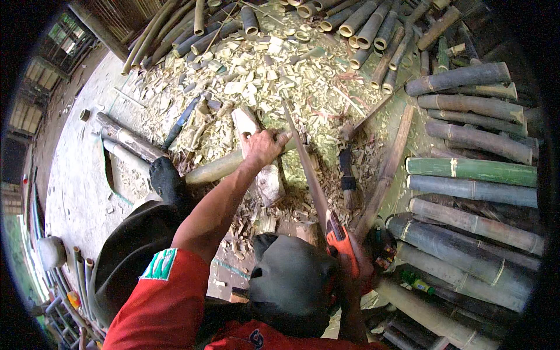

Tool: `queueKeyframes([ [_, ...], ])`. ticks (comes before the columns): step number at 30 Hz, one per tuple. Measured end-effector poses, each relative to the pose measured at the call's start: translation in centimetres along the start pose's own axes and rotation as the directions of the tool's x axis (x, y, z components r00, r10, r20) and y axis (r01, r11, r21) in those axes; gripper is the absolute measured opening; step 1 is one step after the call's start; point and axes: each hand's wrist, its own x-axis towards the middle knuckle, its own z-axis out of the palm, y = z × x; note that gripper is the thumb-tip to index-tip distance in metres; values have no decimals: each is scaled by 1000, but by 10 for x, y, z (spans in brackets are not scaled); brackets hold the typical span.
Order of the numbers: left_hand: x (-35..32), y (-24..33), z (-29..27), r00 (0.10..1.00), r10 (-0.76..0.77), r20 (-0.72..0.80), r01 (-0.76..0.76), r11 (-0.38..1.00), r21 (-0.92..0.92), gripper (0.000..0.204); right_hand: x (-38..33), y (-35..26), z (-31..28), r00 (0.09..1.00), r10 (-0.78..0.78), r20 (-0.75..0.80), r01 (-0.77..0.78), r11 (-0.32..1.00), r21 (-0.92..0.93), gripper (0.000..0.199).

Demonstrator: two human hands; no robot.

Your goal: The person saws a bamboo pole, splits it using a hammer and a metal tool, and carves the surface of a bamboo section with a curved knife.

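My left hand (265, 147) is closed over a bamboo pole (217, 169), its thumb stretched toward the pole's right end. A pale wooden block (269, 185) stands just below the pole, and another pale wood piece (245, 121) rises beyond my fingers. In my right hand (363, 273), partly in shadow, is the orange handle of a handsaw (312, 181). Its long blade points away from me and crosses by the pole's right end, close to my left thumb. Whether the teeth touch the bamboo I cannot tell.
Wood chips (251, 76) cover the ground ahead. Cut bamboo lengths (472, 169) are stacked along the right, with more bamboo poles (364, 29) at the far side. A dark-handled tool (347, 169) lies right of the saw; a blue-handled tool (182, 121) lies left.
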Motion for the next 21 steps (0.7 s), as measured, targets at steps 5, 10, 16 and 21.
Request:
queueKeyframes([
  [5, 3, -11, 10, 990, 63, -127, -69, 997, -43, 74, 114, -20, 73, 970, -228, -79, 229, 973, 8, 41],
  [10, -3, -5, 3, 992, 72, -101, -72, 997, 5, 74, 92, 3, 70, 951, -290, -104, 291, 957, -7, 41],
  [16, -13, 0, -1, 982, 180, -53, -176, 981, 78, 81, 98, 19, 78, 937, -313, -153, 327, 943, 69, 42],
  [21, -8, 4, -17, 997, 15, 77, -31, 978, 204, 67, 107, -22, 79, 972, -235, -26, 233, 969, -78, 41],
])
